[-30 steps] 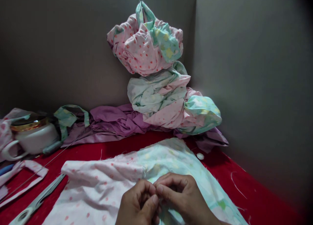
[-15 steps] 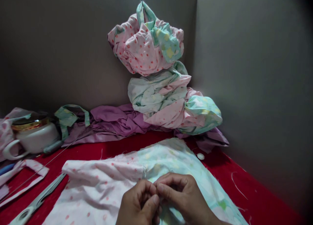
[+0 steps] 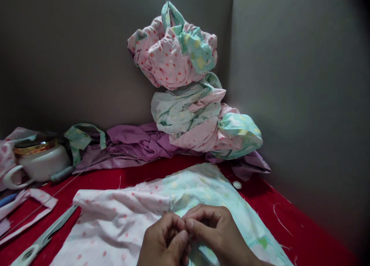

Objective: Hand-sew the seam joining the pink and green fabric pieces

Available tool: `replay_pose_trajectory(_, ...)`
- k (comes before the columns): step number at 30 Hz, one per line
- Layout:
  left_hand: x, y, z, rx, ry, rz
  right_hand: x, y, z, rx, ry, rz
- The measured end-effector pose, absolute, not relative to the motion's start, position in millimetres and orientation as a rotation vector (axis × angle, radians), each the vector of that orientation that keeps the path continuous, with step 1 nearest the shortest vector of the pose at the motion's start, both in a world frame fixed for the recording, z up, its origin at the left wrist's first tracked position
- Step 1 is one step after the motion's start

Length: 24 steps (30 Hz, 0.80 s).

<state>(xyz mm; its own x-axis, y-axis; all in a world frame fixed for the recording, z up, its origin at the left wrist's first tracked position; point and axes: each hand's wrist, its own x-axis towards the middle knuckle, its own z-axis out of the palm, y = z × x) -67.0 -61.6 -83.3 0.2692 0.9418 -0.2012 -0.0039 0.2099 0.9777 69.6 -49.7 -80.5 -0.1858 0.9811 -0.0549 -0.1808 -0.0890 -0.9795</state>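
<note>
My left hand (image 3: 166, 239) and my right hand (image 3: 216, 231) meet at the fingertips near the bottom middle. Both are closed in a pinch, thumb against forefinger. Whatever lies between the fingers is hidden or too small to make out. Beneath them spreads a sewn cloth, its left part a pink fabric (image 3: 115, 216) with red dots, its right part a mint-green fabric (image 3: 245, 208) with pale yellow and white patches. The two fabrics join along a line just behind my fingers, where loose threads stick up.
Scissors (image 3: 46, 239) lie on the red table cover (image 3: 306, 219) at left. Behind them stand a white cup (image 3: 46, 164) and a cut fabric strip (image 3: 31, 219). Purple cloth (image 3: 138, 142) and a heap of bundled pink and green cloth (image 3: 187, 108) rest against the grey wall (image 3: 289, 85). A white disc (image 3: 237, 185) lies right.
</note>
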Motion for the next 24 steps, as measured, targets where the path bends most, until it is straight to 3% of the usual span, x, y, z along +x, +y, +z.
replay_pose_trajectory(24,-66.7,-62.1,-85.3,1.151,1.046,0.878,70.3,-49.8,-69.9,-1.061,-1.152,1.504)
